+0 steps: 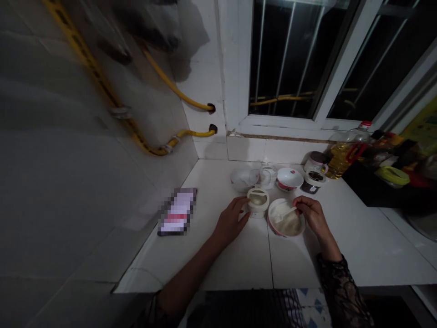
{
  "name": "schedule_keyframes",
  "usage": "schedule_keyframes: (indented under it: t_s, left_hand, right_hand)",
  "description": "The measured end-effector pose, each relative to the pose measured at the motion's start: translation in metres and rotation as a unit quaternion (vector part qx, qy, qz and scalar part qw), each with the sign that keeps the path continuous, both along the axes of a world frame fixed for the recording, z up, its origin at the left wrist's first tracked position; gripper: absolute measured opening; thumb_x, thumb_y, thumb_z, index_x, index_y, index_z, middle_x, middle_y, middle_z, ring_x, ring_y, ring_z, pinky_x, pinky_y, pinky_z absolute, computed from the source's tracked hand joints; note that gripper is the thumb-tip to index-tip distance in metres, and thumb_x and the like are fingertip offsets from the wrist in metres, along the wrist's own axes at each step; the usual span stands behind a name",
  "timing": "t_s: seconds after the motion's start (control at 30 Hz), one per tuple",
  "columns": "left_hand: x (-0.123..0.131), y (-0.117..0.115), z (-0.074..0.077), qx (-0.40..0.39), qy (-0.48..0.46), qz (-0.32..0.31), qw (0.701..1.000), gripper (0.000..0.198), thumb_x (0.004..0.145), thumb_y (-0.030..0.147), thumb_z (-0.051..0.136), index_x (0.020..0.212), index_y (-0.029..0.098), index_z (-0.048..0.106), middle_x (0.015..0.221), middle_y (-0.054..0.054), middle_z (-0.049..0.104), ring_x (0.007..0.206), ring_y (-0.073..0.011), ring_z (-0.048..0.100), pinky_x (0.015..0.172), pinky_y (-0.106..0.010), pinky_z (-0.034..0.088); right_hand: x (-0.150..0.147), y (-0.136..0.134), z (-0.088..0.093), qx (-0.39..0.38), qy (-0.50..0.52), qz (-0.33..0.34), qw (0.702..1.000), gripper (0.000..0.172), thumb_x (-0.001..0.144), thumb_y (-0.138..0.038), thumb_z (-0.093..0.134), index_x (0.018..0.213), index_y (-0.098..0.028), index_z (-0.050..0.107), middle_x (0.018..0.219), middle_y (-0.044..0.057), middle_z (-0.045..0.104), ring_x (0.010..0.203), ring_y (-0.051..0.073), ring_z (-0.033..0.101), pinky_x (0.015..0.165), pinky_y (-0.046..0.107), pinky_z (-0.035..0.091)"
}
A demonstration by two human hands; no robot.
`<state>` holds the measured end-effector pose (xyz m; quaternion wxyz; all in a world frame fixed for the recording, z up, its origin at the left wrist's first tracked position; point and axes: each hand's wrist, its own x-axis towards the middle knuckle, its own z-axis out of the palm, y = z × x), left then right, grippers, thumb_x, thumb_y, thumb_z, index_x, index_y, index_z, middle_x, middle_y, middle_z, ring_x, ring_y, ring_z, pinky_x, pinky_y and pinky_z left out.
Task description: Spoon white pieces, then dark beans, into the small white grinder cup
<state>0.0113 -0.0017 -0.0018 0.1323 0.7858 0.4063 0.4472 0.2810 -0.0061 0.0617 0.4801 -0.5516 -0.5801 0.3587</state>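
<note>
Powder (291, 225), pale and grainy-looking, lies in a round bowl (276, 231) between the front and back edges of the glossy tabletop (239, 273). The right hand (311, 214) pinches a slim white spoon (287, 213) angled over it. Beside the bowl, the left hand (232, 218) clasps the side of a squat cream container (258, 212). Near the back edge stands a clear oil bottle (337, 159); a flat phone (178, 212) lies by the left edge.

My spoon (287, 213): smooth, plastic-looking | bowl (274, 229): glossy, ceramic-looking | small container (257, 213): smooth, seemingly plastic | my sleeve (345, 286): lacy cloth | counter (235, 269): smooth, faintly shiny tile | oil bottle (337, 159): clear, glossy plastic
</note>
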Motion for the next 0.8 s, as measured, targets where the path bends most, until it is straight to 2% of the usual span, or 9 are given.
schedule_keyframes:
  t_s: [0.23, 0.57, 0.8]
  left_hand:
    - [-0.001, 0.001, -0.002, -0.009, -0.007, -0.004, 1.000, 0.033, 0.090, 0.019, 0.050, 0.122, 0.024, 0.049, 0.123, -0.007, 0.058, 0.103, -0.0179, 0.065, 0.075, -0.030, 0.064]
    - [-0.001, 0.000, -0.001, -0.015, -0.006, -0.006, 1.000, 0.034, 0.089, 0.019, 0.051, 0.123, 0.024, 0.049, 0.124, -0.008, 0.058, 0.104, -0.0183, 0.065, 0.075, -0.031, 0.064]
    - [0.000, 0.000, 0.001, -0.011, -0.010, -0.008, 1.000, 0.035, 0.088, 0.017, 0.051, 0.122, 0.024, 0.049, 0.123, -0.007, 0.058, 0.104, -0.0178, 0.065, 0.075, -0.030, 0.064]
  right_hand:
    - [0.001, 0.005, -0.001, -0.041, 0.064, -0.022, 0.997, 0.012, 0.056, -0.031, 0.056, 0.055, -0.021, 0.062, 0.042, -0.003, 0.049, 0.046, 0.014, 0.042, 0.050, 0.028, 0.030]
    - [0.009, 0.008, -0.002, -0.055, 0.145, -0.062, 0.986, 0.009, 0.053, -0.027, 0.059, 0.054, -0.019, 0.064, 0.040, -0.003, 0.050, 0.044, 0.013, 0.043, 0.051, 0.028, 0.034]
    - [-0.012, 0.015, -0.002, -0.003, 0.173, -0.060, 0.983, 0.013, 0.060, -0.031, 0.065, 0.066, -0.020, 0.066, 0.052, -0.001, 0.060, 0.053, 0.015, 0.052, 0.059, 0.029, 0.042]
